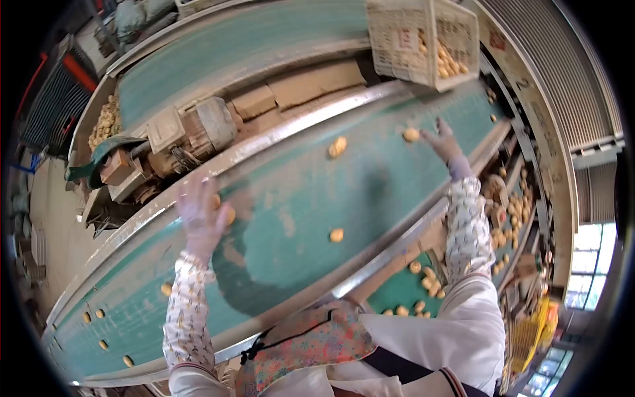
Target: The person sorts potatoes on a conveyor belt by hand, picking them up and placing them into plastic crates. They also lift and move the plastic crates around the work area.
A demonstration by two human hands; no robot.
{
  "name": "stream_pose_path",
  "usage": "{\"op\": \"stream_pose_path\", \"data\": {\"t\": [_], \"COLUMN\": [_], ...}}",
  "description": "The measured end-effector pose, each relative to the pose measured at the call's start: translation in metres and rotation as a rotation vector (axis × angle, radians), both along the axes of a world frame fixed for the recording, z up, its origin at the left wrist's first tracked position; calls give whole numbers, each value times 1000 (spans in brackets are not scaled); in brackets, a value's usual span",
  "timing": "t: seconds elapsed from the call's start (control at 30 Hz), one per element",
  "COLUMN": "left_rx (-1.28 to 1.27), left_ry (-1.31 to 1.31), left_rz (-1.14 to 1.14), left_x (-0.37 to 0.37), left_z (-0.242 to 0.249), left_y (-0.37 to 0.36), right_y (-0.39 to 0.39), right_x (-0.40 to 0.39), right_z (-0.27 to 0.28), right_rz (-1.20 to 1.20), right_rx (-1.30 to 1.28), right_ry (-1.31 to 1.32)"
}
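Observation:
A green conveyor belt [291,198] runs diagonally across the view with small yellow-brown potatoes scattered on it. My left hand [198,215], in a thin glove, reaches over the belt's far edge, its fingers over two potatoes [228,213]. My right hand [442,142], also gloved, stretches out flat on the belt, just right of one potato [411,134]. Other loose potatoes lie at the belt's middle [337,147] and nearer me [337,234]. Both forearms wear patterned sleeve covers.
A white plastic crate [423,40] holding potatoes stands at the belt's far end. A motor [198,129] sits behind the belt's far rail. A lower belt [403,291] and a side channel [512,218] at the right carry more potatoes.

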State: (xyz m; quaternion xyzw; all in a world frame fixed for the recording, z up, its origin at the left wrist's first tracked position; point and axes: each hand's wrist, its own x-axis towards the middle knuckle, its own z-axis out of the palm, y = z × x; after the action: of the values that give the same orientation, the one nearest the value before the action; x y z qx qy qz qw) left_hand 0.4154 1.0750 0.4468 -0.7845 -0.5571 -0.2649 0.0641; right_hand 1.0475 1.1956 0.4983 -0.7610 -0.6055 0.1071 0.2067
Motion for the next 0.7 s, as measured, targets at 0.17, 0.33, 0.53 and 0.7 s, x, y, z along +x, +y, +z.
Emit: {"op": "stream_pose_path", "data": {"t": [0.17, 0.33, 0.53, 0.7], "left_rx": [-215, -96, -112, -75], "left_ry": [337, 429, 368, 218], "left_rz": [-302, -223, -220, -212], "left_x": [22, 18, 15, 8], "left_z": [-28, -61, -56, -46], "left_y": [116, 150, 151, 146], "right_y": [224, 296, 275, 219], "right_x": [79, 106, 60, -52], "right_z": [-2, -24, -34, -66], "right_rz": [-147, -123, -346, -394], "right_rx": [224, 342, 374, 374], "right_ry": [169, 271, 301, 286]}}
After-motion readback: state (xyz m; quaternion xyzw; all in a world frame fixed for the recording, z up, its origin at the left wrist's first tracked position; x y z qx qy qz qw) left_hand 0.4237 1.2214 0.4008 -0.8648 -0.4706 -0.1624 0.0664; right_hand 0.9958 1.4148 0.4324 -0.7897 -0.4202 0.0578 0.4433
